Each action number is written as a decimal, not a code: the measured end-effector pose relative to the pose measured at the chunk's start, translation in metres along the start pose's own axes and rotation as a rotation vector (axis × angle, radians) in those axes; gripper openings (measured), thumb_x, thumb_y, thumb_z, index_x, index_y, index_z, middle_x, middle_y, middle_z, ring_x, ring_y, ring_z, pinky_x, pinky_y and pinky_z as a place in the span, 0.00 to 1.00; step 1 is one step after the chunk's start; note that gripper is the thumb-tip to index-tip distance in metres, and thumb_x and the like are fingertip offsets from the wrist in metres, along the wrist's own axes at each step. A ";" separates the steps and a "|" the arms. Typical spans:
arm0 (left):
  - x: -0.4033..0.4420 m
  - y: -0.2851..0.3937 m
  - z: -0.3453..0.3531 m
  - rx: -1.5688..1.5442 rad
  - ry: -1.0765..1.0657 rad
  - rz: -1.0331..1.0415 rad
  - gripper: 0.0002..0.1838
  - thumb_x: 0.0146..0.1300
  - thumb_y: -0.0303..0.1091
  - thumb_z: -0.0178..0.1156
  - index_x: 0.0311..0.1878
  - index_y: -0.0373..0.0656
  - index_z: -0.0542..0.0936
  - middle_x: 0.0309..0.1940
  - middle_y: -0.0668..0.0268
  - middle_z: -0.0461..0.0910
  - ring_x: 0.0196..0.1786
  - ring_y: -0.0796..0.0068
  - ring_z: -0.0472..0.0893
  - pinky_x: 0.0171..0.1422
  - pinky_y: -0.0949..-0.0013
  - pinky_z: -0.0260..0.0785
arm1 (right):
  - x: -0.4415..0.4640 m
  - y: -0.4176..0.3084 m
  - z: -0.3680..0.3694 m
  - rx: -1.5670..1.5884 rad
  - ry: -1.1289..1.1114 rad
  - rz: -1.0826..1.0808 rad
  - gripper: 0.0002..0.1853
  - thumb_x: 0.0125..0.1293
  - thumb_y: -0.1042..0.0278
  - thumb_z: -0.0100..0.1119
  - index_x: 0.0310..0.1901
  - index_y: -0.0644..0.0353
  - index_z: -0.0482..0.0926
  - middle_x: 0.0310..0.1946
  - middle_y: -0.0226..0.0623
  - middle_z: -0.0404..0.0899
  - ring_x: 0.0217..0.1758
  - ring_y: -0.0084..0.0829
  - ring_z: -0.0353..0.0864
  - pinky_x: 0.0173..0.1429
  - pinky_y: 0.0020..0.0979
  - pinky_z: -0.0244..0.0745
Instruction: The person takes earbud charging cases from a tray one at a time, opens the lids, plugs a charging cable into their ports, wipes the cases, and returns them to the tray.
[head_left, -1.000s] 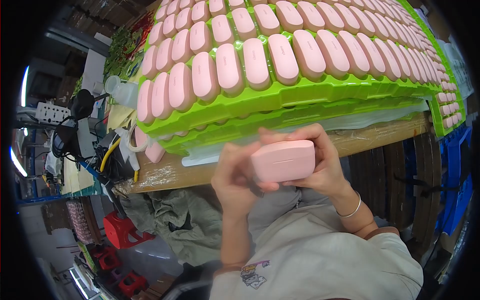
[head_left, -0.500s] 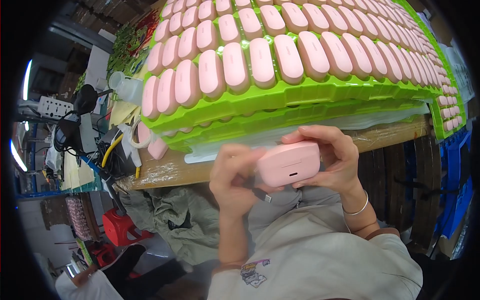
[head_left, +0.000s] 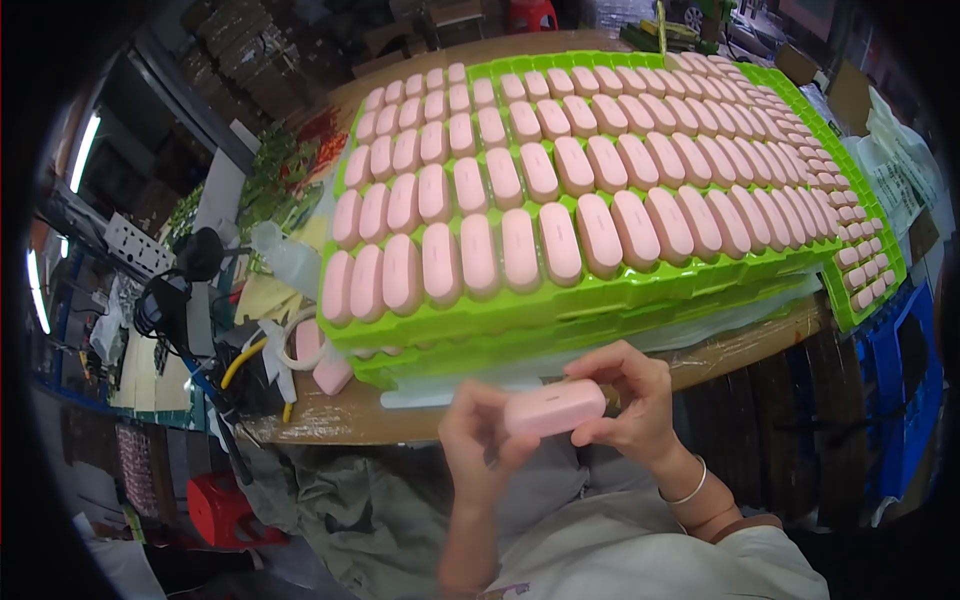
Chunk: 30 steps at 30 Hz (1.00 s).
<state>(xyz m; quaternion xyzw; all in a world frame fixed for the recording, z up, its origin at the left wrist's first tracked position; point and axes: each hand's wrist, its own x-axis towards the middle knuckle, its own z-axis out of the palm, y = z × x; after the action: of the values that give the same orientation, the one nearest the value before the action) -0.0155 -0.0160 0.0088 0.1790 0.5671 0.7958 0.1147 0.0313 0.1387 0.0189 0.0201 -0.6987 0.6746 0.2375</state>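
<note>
Both hands hold one pink case [head_left: 553, 408] above the lap, just in front of the table's near edge. My left hand [head_left: 478, 435] is closed on the case's left end, with a small dark plug partly showing under its fingers. The fingers of my right hand [head_left: 630, 405] grip the right end from above and below. The case's rounded top, with a small dark mark, faces up. Beyond the hands, rows of similar pink cases stand in a green tray [head_left: 450, 318], stacked on another green tray.
At the left lie loose pink cases [head_left: 333, 374], a yellow cable [head_left: 243, 362], a clear cup [head_left: 285, 255] and a power strip [head_left: 138, 247]. A red stool [head_left: 222, 512] stands on the floor at lower left. Blue crates [head_left: 893, 370] are at the right.
The view has tilted up, showing more of the tray. The case has turned from its port side to its top. The plug, clearer half a second ago, is now mostly hidden by my left hand.
</note>
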 end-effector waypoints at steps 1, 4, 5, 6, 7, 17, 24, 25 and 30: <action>0.000 0.001 -0.001 0.003 -0.008 0.022 0.26 0.43 0.48 0.69 0.34 0.38 0.68 0.30 0.68 0.73 0.34 0.83 0.72 0.37 0.80 0.64 | 0.000 -0.001 0.002 0.001 0.000 -0.023 0.26 0.35 0.60 0.74 0.36 0.64 0.75 0.29 0.36 0.79 0.33 0.24 0.80 0.38 0.23 0.74; -0.001 0.001 0.000 0.009 0.035 0.005 0.27 0.42 0.48 0.69 0.34 0.37 0.68 0.30 0.68 0.74 0.33 0.84 0.72 0.36 0.80 0.63 | -0.002 -0.002 0.000 0.026 -0.015 0.040 0.27 0.37 0.59 0.74 0.38 0.64 0.74 0.31 0.37 0.79 0.34 0.25 0.80 0.39 0.24 0.74; -0.001 0.000 0.000 0.004 0.024 0.028 0.26 0.43 0.47 0.69 0.34 0.37 0.69 0.30 0.68 0.74 0.33 0.83 0.72 0.36 0.79 0.64 | -0.002 -0.002 -0.001 0.033 -0.036 0.036 0.28 0.38 0.60 0.73 0.41 0.64 0.73 0.33 0.37 0.78 0.36 0.25 0.79 0.41 0.25 0.74; -0.001 0.000 0.000 0.001 0.032 0.039 0.26 0.43 0.46 0.69 0.35 0.37 0.69 0.31 0.68 0.74 0.34 0.83 0.73 0.37 0.79 0.65 | 0.000 -0.004 -0.001 0.090 -0.063 0.071 0.29 0.39 0.61 0.72 0.43 0.64 0.72 0.34 0.37 0.78 0.38 0.26 0.79 0.43 0.26 0.74; 0.000 0.000 0.001 -0.004 0.040 0.046 0.26 0.43 0.46 0.69 0.36 0.37 0.69 0.31 0.68 0.74 0.34 0.82 0.73 0.38 0.78 0.66 | 0.001 -0.006 -0.002 0.143 -0.090 0.110 0.30 0.41 0.62 0.72 0.46 0.65 0.71 0.36 0.37 0.78 0.40 0.26 0.78 0.44 0.26 0.74; 0.014 0.010 0.022 0.354 0.055 0.267 0.34 0.44 0.42 0.69 0.51 0.35 0.64 0.39 0.62 0.70 0.39 0.77 0.72 0.40 0.76 0.66 | 0.009 -0.002 0.002 0.034 -0.217 -0.082 0.31 0.43 0.73 0.68 0.52 0.63 0.67 0.47 0.41 0.75 0.48 0.32 0.76 0.49 0.30 0.73; 0.020 -0.003 0.024 0.207 0.395 0.263 0.13 0.60 0.37 0.51 0.40 0.35 0.70 0.17 0.74 0.61 0.21 0.87 0.60 0.26 0.83 0.51 | 0.013 0.001 0.000 0.095 -0.268 -0.047 0.36 0.42 0.75 0.67 0.56 0.62 0.62 0.48 0.44 0.73 0.49 0.34 0.75 0.51 0.30 0.72; 0.020 -0.003 0.023 0.057 0.476 0.181 0.10 0.63 0.33 0.48 0.38 0.35 0.70 0.14 0.75 0.60 0.17 0.88 0.57 0.23 0.84 0.47 | 0.014 0.002 -0.001 0.087 -0.269 -0.050 0.36 0.42 0.75 0.67 0.56 0.62 0.62 0.48 0.44 0.73 0.49 0.34 0.75 0.51 0.30 0.72; 0.020 -0.017 -0.001 0.187 0.488 0.183 0.08 0.62 0.30 0.48 0.34 0.35 0.73 0.16 0.75 0.64 0.17 0.89 0.60 0.21 0.83 0.50 | 0.025 -0.002 -0.010 0.252 -0.217 -0.043 0.28 0.43 0.78 0.66 0.49 0.61 0.68 0.49 0.48 0.71 0.52 0.38 0.72 0.50 0.32 0.72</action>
<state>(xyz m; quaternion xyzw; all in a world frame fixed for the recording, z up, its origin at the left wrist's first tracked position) -0.0350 -0.0035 -0.0049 0.0423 0.6303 0.7667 -0.1145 0.0134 0.1553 0.0293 0.1374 -0.6296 0.7453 0.1708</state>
